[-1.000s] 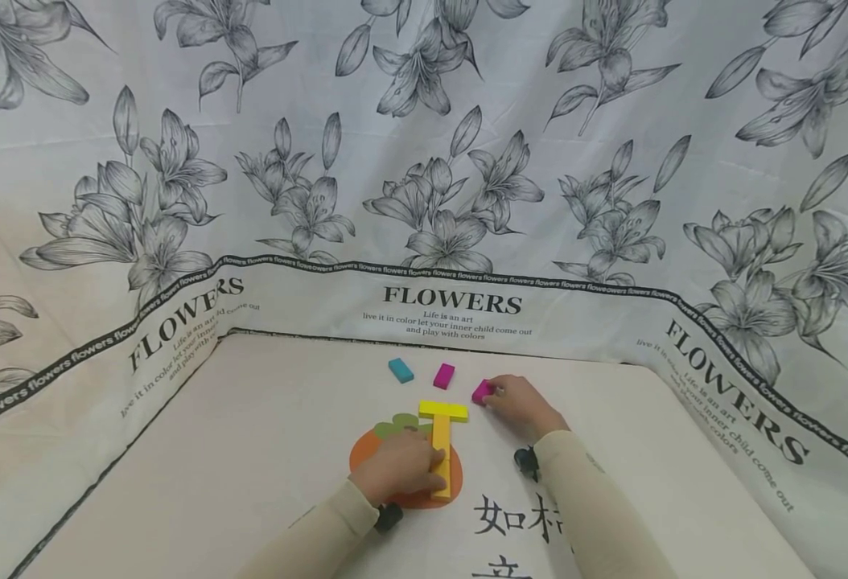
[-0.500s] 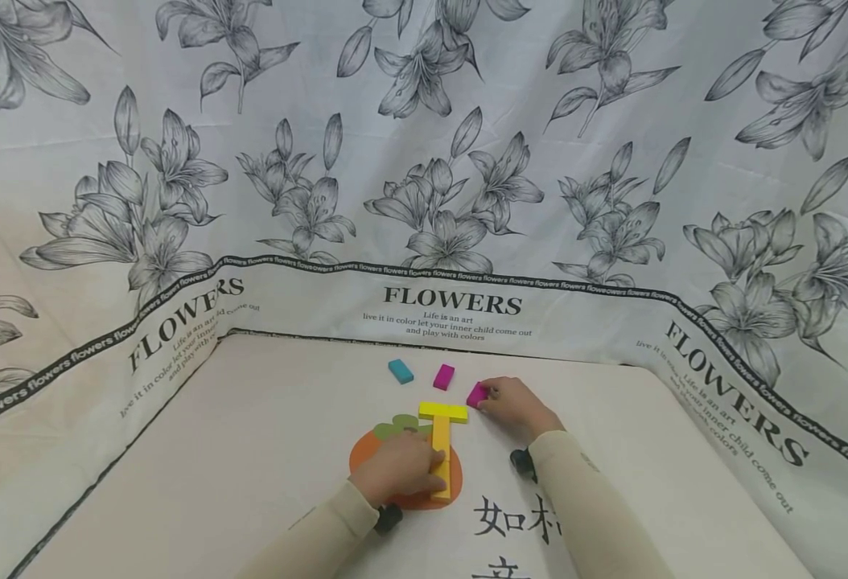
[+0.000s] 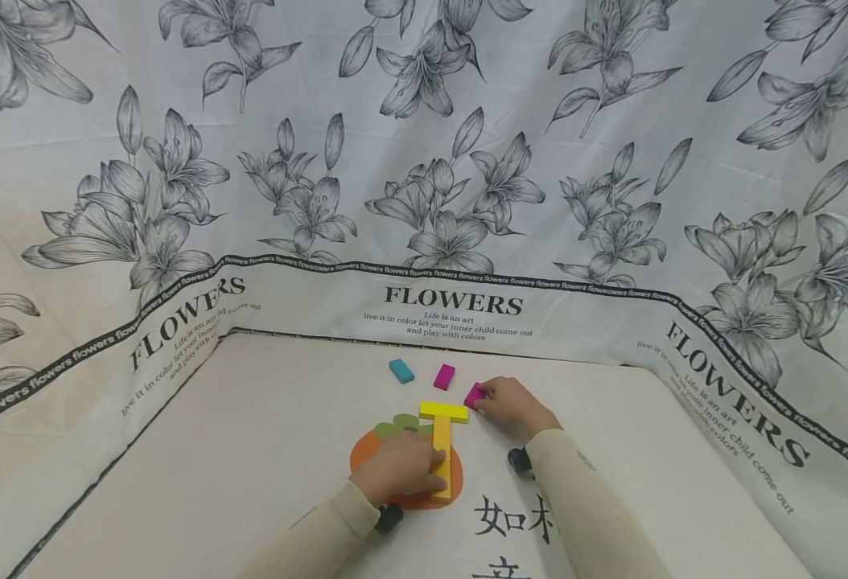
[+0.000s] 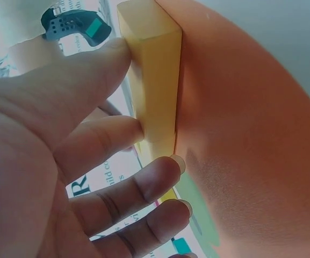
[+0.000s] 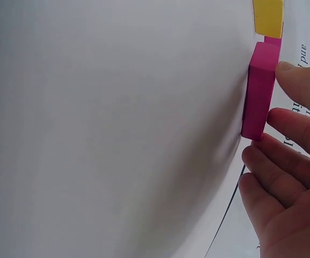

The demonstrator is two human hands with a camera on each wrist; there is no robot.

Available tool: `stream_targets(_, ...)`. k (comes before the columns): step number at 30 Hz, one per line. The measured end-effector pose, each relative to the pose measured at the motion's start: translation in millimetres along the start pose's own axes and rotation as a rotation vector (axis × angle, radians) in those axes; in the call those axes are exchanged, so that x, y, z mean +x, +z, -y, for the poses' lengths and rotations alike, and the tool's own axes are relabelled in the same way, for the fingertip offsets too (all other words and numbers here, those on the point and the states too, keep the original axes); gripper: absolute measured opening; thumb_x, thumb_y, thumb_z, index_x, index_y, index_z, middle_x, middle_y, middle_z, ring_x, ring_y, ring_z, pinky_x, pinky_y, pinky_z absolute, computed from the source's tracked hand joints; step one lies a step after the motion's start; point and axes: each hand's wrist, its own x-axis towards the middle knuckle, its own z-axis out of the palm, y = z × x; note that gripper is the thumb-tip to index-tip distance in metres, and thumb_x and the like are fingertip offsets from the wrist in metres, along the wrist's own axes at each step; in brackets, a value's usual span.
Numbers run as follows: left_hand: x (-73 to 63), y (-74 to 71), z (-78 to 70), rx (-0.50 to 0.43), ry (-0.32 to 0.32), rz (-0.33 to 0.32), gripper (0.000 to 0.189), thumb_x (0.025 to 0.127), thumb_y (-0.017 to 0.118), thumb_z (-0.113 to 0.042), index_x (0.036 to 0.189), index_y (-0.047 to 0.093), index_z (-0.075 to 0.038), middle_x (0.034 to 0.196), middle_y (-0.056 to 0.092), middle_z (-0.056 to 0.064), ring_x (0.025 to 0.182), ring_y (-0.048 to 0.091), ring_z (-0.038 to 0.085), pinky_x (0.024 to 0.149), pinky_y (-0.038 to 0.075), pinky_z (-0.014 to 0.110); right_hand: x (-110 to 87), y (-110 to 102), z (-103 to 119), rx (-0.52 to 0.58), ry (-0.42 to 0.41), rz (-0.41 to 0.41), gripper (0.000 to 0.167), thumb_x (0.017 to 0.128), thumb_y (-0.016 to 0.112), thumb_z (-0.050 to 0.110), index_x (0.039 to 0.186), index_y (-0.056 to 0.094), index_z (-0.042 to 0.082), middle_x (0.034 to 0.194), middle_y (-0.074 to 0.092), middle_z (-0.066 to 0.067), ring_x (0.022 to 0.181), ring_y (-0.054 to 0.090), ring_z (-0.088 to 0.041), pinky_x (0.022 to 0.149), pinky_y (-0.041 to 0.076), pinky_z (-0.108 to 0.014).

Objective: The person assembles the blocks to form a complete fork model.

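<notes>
My left hand (image 3: pixel 398 466) rests thumb and index fingertips on an orange-yellow block (image 4: pixel 157 80), its other fingers loosely spread beside it. Two such blocks lie end to end as a stem, and a bright yellow block (image 3: pixel 443 412) crosses their far end like a T. To the right, the thumb and forefinger of my right hand (image 3: pixel 514 406) touch a magenta block (image 5: pixel 260 91) lying on the cloth. Its near-left end is close to the yellow crossbar. The remaining right fingers bend loosely by the block's end.
A second magenta block (image 3: pixel 445 376) lies beyond the crossbar, with a blue block (image 3: pixel 401 371) to its left. Beneath my left hand an orange persimmon (image 3: pixel 366 450) is printed on the pale cloth (image 3: pixel 250 450). A flower-patterned curtain (image 3: pixel 453 201) encloses the back and sides.
My right hand has slid the magenta block a short way left and slightly nearer, toward the yellow crossbar. The left hand and the other blocks have stayed put.
</notes>
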Motion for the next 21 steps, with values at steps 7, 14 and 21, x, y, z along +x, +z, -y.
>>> stream_targets(7,-2.5,-4.4,-1.4,0.008,-0.014,0.016,0.044,0.084,0.068,-0.053,0.122,0.068,-0.031,0.073,0.047,-0.004,0.074,0.044,0.011,0.062,0.034,0.026,0.0,0.9,3.4,-0.005,-0.018,0.001,0.046,0.089,0.069,0.031,0.129,0.062,0.01,0.126,0.063,-0.01,0.118,0.054,-0.029,0.104,0.041,-0.051)
stream_targets(14,-3.7,-4.4,-1.5,0.015,-0.002,0.005,0.041,0.085,0.068,-0.052,0.12,0.069,-0.031,0.07,0.045,-0.004,0.072,0.043,0.01,0.061,0.033,0.025,0.0,2.1,4.3,0.013,-0.023,0.009,0.046,0.089,0.069,0.031,0.13,0.062,0.01,0.128,0.062,-0.01,0.121,0.054,-0.03,0.105,0.04,-0.052)
stream_targets(21,-4.8,-4.7,-1.0,0.018,0.013,-0.003,0.041,0.085,0.068,-0.052,0.12,0.069,-0.031,0.069,0.043,-0.005,0.072,0.043,0.01,0.061,0.033,0.025,-0.7,2.9,5.1,0.029,-0.027,0.013,0.046,0.088,0.07,0.032,0.13,0.062,0.013,0.131,0.061,-0.009,0.125,0.052,-0.031,0.105,0.04,-0.053)
